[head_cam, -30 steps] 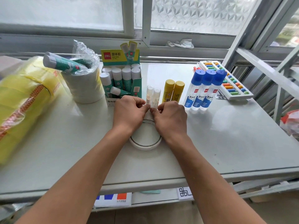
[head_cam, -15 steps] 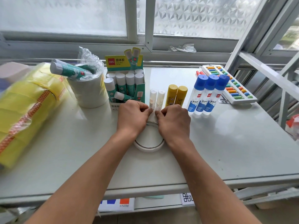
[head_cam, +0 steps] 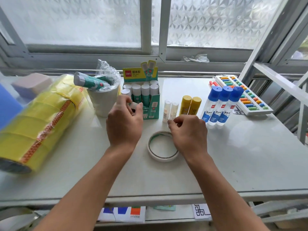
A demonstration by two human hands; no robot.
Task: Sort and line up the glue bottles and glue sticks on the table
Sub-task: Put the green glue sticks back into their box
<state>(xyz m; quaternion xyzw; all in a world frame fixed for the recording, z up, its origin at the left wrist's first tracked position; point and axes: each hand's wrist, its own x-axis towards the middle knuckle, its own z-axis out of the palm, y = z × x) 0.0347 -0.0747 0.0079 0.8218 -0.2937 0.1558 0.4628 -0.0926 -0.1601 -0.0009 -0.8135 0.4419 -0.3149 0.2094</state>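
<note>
A long yellow plastic-wrapped pack of tape rolls (head_cam: 38,124) lies at the left end of the white table (head_cam: 233,155). Beside it stands a stack of white tape rolls (head_cam: 104,102) in clear wrap, with two teal-and-white glue sticks (head_cam: 90,82) lying across its top. To the right, a green and yellow cardboard display box (head_cam: 150,104) holds upright white-capped teal glue sticks (head_cam: 141,92). The left hand (head_cam: 124,124) is raised at the front of this box, fingers curled around the white cap of a glue stick (head_cam: 134,105); motion blur hides the exact contact. A flat white tape ring (head_cam: 162,146) lies on the table between the hands. The right hand (head_cam: 188,132) rests on the ring's right edge, thumb and forefinger pinched together just beside the base of two clear slim glue sticks (head_cam: 170,110); whether they hold anything cannot be determined. Two yellow glue sticks (head_cam: 190,105) stand next in the row, then three clear liquid glue bottles with blue caps (head_cam: 221,107). A white abacus with coloured beads (head_cam: 241,94) lies at the far right.
</note>
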